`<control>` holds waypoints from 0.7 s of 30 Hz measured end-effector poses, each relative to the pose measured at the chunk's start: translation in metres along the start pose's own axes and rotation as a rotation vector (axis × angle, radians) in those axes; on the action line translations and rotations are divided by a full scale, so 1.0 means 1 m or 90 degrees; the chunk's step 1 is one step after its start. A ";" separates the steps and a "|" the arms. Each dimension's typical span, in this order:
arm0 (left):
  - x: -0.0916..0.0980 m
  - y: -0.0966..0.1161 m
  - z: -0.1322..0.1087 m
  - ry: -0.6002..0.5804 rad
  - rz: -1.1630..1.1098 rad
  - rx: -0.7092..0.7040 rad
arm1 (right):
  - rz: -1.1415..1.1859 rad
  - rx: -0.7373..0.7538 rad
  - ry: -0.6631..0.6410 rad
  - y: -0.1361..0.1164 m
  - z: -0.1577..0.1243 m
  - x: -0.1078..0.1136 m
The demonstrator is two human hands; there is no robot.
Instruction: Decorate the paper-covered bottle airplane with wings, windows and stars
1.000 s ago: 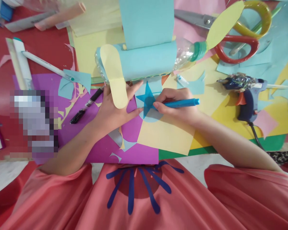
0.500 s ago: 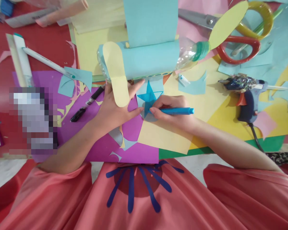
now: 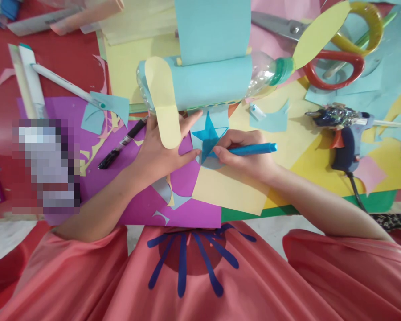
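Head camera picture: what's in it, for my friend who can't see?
The right hand holds a blue marker to a blue star on pale blue paper; the left hand presses beside it. Behind them lie a paper-covered bottle, scissors and a glue gun.

Red table (image 3: 0, 102), probably, under coloured paper (image 3: 120, 67)

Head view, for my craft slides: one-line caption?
Right hand holds a blue marker on a blue star; left hand pins the light-blue paper.

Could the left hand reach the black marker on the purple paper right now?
Probably yes. The black marker lies uncovered on the purple paper, right beside the left hand, with nothing between them. That hand lies flat and open, gripping nothing.
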State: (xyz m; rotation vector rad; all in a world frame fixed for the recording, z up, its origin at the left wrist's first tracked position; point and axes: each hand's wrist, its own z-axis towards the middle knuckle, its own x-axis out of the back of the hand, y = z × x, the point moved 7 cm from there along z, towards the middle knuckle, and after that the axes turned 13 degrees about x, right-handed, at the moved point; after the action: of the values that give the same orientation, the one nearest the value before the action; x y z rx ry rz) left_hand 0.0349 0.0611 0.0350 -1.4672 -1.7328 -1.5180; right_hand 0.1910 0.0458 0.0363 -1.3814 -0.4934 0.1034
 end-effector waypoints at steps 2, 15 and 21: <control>0.000 0.000 0.000 0.000 -0.007 0.000 | -0.007 0.003 0.000 0.000 0.000 0.000; -0.001 -0.001 0.000 0.010 0.005 0.000 | 0.000 0.051 -0.048 -0.004 -0.001 -0.008; 0.000 0.000 0.000 0.018 0.009 -0.004 | 0.021 0.048 -0.064 -0.005 -0.003 -0.011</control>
State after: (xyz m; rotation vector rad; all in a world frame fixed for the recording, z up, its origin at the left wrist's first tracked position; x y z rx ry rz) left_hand 0.0353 0.0609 0.0350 -1.4514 -1.7001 -1.5314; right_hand 0.1815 0.0386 0.0377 -1.3151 -0.5448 0.2172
